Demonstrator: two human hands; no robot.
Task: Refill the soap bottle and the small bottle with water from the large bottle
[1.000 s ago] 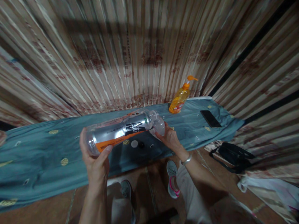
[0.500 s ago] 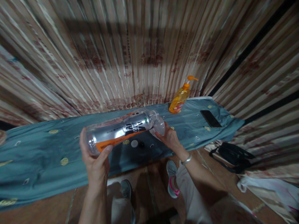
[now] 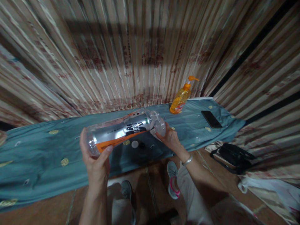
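A large clear plastic bottle (image 3: 117, 131) with a silver and orange label lies nearly level above the cloth, its neck pointing right. My left hand (image 3: 96, 159) is closed around its base end, thumb on the orange band. My right hand (image 3: 170, 136) grips a small clear plastic container (image 3: 159, 125) whose exact kind I cannot make out. The bottle's mouth meets or overlaps the container's top; whether they touch is unclear. Below the bottle, a white cap (image 3: 134, 144) and a small black round thing (image 3: 142, 145) rest on the cloth.
A teal patterned cloth (image 3: 47, 156) covers the long narrow surface. An orange pump bottle (image 3: 180, 100) stands at the back right, with a black phone (image 3: 211, 119) beside it. Striped curtains (image 3: 140, 62) hang behind. A black bag (image 3: 234, 156) sits at lower right.
Almost nothing differs. Both hands, the bottle and the small container hold the same positions.
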